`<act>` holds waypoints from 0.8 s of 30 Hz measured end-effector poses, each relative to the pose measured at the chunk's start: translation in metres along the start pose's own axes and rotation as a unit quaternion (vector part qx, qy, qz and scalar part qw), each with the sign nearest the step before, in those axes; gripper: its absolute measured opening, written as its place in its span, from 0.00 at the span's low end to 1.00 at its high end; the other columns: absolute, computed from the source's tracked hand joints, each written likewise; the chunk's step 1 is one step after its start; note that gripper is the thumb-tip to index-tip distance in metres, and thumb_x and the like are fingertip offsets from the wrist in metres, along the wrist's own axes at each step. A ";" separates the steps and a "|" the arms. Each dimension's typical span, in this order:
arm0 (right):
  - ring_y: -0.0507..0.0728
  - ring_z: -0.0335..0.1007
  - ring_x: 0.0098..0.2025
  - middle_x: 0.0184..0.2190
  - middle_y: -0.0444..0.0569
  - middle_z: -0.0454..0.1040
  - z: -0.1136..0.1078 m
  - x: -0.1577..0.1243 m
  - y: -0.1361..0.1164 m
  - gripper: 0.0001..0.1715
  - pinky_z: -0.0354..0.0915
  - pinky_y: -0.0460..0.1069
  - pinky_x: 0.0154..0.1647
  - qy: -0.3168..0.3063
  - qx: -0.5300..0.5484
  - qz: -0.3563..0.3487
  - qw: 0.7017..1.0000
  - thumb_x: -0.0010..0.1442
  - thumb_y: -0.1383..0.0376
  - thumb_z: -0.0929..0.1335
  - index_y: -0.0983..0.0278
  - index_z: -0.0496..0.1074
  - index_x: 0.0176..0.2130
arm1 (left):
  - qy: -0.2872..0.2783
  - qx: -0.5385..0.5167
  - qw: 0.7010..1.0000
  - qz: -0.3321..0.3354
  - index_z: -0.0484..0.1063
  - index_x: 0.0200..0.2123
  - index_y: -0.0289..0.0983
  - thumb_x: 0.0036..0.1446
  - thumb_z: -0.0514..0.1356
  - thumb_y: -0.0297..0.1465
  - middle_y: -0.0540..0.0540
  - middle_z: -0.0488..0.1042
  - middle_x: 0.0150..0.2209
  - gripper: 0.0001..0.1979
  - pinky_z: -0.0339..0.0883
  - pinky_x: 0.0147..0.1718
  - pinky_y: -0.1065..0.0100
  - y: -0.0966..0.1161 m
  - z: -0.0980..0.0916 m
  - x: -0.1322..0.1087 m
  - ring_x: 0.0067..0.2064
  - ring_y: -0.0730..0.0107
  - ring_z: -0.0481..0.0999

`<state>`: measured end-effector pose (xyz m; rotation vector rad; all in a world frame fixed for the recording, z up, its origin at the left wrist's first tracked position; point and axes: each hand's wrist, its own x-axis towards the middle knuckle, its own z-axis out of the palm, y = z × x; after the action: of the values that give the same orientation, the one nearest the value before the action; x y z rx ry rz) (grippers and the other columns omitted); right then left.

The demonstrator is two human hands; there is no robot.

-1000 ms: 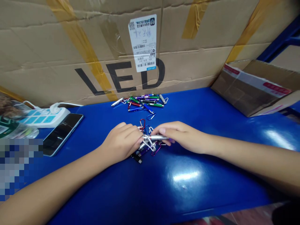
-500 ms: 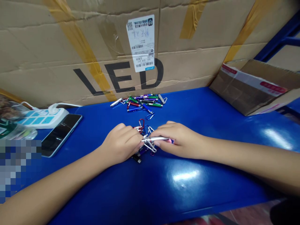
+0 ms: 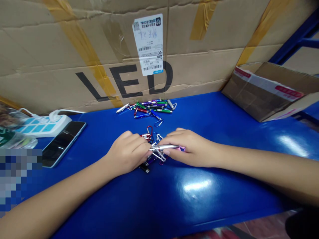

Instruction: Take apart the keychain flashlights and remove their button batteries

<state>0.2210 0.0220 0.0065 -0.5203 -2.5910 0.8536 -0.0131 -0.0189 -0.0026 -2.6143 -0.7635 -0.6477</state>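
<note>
Between my two hands is a silver mini flashlight (image 3: 164, 147) with a silver carabiner clip (image 3: 159, 156) hanging at its left end. My left hand (image 3: 129, 151) is closed, its fingertips pinching the clip end. My right hand (image 3: 190, 147) grips the other end between thumb and fingers, and a pinkish-purple glow shows by its palm. Beneath and around the hands lie more mini flashlights with clips, including a black one (image 3: 144, 168) and a red clip (image 3: 149, 130); my hands partly cover this group.
Farther back, a pile of coloured mini flashlights (image 3: 152, 109) lies before a large cardboard box (image 3: 99, 39) marked LED. A phone (image 3: 64, 143) and a white power strip (image 3: 47, 126) are at left. An open carton (image 3: 261, 96) stands at right on the blue table (image 3: 224, 199).
Both hands keep the same hold on the silver flashlight. The whole view has shifted very slightly, and the glow by my right palm looks a bit more purple.
</note>
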 end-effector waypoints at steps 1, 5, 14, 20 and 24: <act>0.51 0.71 0.37 0.34 0.45 0.77 0.000 0.000 0.000 0.15 0.53 0.47 0.38 -0.002 0.004 0.000 1.000 0.67 0.62 0.61 0.65 0.74 0.45 | 0.001 0.000 1.000 0.000 0.70 0.29 0.35 0.65 0.50 0.29 0.45 0.74 0.24 0.13 0.51 0.25 0.64 0.000 0.000 0.000 0.25 0.66 0.65; 0.51 0.70 0.35 0.33 0.45 0.77 0.000 -0.001 0.000 0.13 0.54 0.47 0.37 -0.004 -0.001 -0.003 1.000 0.66 0.64 0.62 0.66 0.74 0.42 | -0.003 0.001 1.000 0.003 0.70 0.29 0.35 0.65 0.51 0.29 0.45 0.74 0.24 0.13 0.51 0.26 0.64 0.000 0.001 -0.001 0.25 0.67 0.65; 0.51 0.72 0.37 0.35 0.46 0.78 -0.002 -0.001 -0.002 0.14 0.56 0.48 0.40 -0.006 0.004 0.005 1.000 0.67 0.64 0.61 0.66 0.74 0.41 | -0.004 0.000 1.000 0.005 0.69 0.30 0.35 0.66 0.50 0.29 0.46 0.75 0.25 0.13 0.51 0.26 0.63 0.001 0.002 -0.001 0.26 0.67 0.66; 0.53 0.72 0.43 0.40 0.47 0.78 -0.002 -0.001 -0.004 0.16 0.56 0.49 0.43 -0.033 0.012 0.014 0.999 0.69 0.63 0.60 0.65 0.72 0.48 | -0.003 0.008 1.000 0.013 0.70 0.32 0.35 0.66 0.51 0.30 0.47 0.74 0.24 0.12 0.51 0.26 0.64 0.000 0.000 -0.001 0.26 0.67 0.67; 0.53 0.71 0.40 0.39 0.47 0.78 0.001 -0.001 -0.005 0.14 0.55 0.50 0.42 -0.047 -0.001 0.012 0.999 0.69 0.63 0.60 0.64 0.72 0.45 | -0.008 0.012 1.000 0.019 0.69 0.31 0.36 0.66 0.51 0.30 0.48 0.73 0.23 0.12 0.52 0.26 0.64 0.002 0.000 0.000 0.26 0.68 0.67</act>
<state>0.2201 0.0178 0.0088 -0.5249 -2.6755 0.9054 -0.0114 -0.0204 -0.0032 -2.6084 -0.7205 -0.6045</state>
